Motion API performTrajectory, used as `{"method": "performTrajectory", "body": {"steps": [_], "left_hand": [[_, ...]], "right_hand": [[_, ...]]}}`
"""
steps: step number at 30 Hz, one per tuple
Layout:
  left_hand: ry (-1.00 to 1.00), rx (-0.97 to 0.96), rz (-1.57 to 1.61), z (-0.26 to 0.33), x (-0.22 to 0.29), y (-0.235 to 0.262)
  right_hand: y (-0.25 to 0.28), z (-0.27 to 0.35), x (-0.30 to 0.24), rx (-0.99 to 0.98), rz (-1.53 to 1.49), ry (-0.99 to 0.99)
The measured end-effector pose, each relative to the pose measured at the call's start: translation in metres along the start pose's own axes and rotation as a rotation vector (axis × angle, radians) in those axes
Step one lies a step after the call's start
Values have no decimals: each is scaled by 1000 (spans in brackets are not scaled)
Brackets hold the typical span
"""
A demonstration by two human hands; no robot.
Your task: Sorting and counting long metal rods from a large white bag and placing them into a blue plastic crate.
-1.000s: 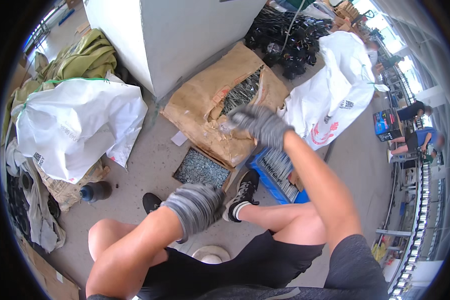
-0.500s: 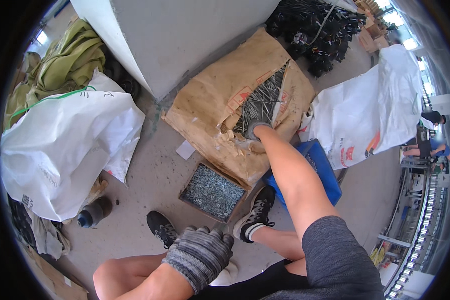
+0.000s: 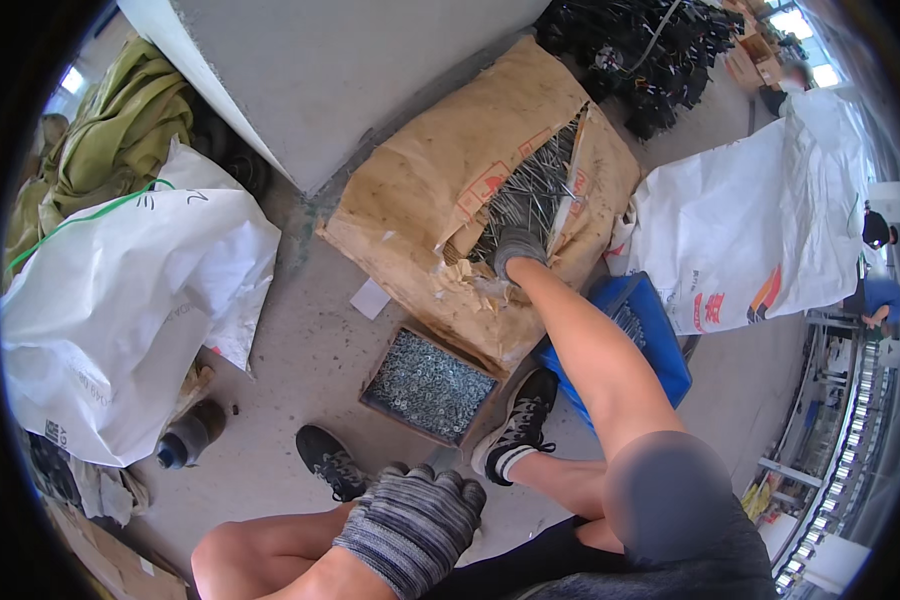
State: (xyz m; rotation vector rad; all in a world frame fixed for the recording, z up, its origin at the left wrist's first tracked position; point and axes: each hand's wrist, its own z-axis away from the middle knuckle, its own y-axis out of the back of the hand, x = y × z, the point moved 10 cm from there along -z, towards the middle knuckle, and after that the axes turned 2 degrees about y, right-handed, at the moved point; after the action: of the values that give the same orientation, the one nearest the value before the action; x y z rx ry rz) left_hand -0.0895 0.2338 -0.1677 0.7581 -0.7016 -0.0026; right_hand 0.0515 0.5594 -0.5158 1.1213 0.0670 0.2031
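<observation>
My right hand (image 3: pixel 518 248), in a grey knit glove, reaches into the torn opening of a big brown paper sack (image 3: pixel 400 180). It touches a heap of long thin metal rods (image 3: pixel 540 190) there, and its fingers are mostly hidden. Low in the middle, above my lap, is my left hand (image 3: pixel 410 525) in a grey striped glove, back up and fingers curled in. Whatever it may hold is hidden under the palm. Between my shoes stands a shallow box (image 3: pixel 407 424) full of small shiny metal pieces (image 3: pixel 430 385), perhaps nuts.
Beside my right forearm sits a blue bin (image 3: pixel 673 368) with metal parts inside. White woven sacks lie left (image 3: pixel 140 300) and right (image 3: pixel 740 240). A dark bottle (image 3: pixel 195 432) is on the floor at left. Black parts (image 3: pixel 640 60) are piled behind; a roller conveyor (image 3: pixel 850 430) runs at far right.
The view has shifted slightly. My left hand has moved a little right and down, still curled. My right hand stays at the rods in the sack's opening.
</observation>
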Motion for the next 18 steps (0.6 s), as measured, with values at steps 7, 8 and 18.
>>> {"method": "performTrajectory", "body": {"steps": [7, 8, 18], "left_hand": [[3, -64, 16, 2, 0, -10], [5, -66, 21, 5, 1, -9], [-4, -37, 6, 6, 8, -10]], "right_hand": [[16, 9, -11, -84, 8, 26], [17, 10, -9, -89, 10, 29], [107, 37, 27, 222, -1067, -234]]}}
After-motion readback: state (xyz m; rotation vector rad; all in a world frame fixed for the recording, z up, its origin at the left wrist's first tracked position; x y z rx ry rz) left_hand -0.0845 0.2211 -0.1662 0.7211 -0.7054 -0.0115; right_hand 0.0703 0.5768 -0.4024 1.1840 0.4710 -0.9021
